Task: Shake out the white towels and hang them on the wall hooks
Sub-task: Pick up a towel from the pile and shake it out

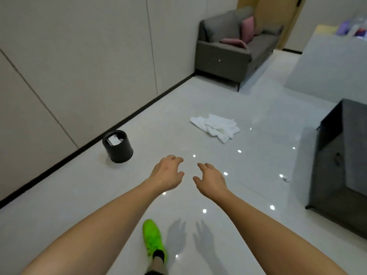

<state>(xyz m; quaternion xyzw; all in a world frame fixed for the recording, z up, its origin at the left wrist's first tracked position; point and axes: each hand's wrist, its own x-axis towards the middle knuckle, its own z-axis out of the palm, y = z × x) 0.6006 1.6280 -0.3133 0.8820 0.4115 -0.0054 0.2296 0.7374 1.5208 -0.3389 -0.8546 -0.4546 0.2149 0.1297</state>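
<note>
- A glossy pale grey tiled floor (198,100) is seen across most of the view, dotted with small reflections of ceiling lights.
- The left side is closed off by a beige panelled wall (79,56), edged at the bottom by a dark skirting strip (123,121).
- A black cylindrical waste bin (117,146) is stood on the floor just beside that wall (something white is seen inside it).
- A dark grey sofa (232,50) with pink cushions (241,33) is placed in the far corner, against the wall.
- A dark grey piece of furniture (341,165) is seen at the right edge; its kind cannot be told.
- The white towels (216,127) are left crumpled in a heap on the floor, in the middle of the room, between the bin and the dark furniture.
- Both bare arms are stretched forward and down over the floor, side by side.
- The left hand (167,173) is held with fingers loosely curled and spread, and nothing is gripped by it.
- The right hand (211,179) is held likewise, fingers relaxed and slightly bent, with nothing in it.
- The towels lie well apart from both hands, farther into the room and a little to the right of them; they are touched by neither hand.
- A bright green shoe (153,238) is seen on the floor below the arms (shadows of both hands fall beside it).
</note>
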